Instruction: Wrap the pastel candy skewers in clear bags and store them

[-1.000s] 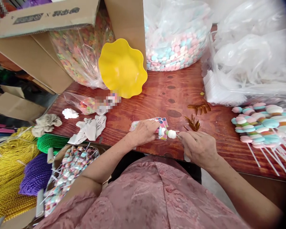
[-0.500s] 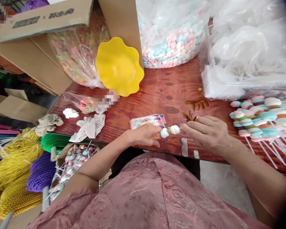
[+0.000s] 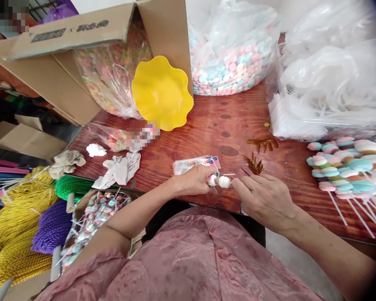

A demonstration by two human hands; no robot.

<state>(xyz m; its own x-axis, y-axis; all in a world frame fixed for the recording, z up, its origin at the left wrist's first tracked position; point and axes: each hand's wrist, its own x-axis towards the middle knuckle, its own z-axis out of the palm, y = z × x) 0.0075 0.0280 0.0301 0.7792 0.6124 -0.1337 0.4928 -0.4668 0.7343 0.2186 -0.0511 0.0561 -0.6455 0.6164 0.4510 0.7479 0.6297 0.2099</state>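
Observation:
My left hand (image 3: 194,180) is closed around one end of a marshmallow skewer (image 3: 224,182), whose white, blue and green pieces show past the fingers. At the skewer's other end, the fingers of my right hand (image 3: 266,198) are pinched together; whether they grip the stick or a clear wrapper is too small to make out. Printed plastic bags (image 3: 191,164) lie flat behind my left hand. Just beyond my right hand is a bunch of gold twist ties (image 3: 253,165), with more gold ties (image 3: 263,144) farther back.
Finished-looking marshmallow skewers (image 3: 347,165) are piled at right, below a clear plastic box (image 3: 316,121). A large bag of marshmallows (image 3: 232,67) and a yellow scalloped bowl (image 3: 163,94) stand at the back. Gloves (image 3: 117,167) lie left. A box of wrapped skewers (image 3: 94,221) sits below the table edge.
My right hand has come slightly toward my body, off the gold ties. The skewer stays between both hands. The whole view has shifted a little.

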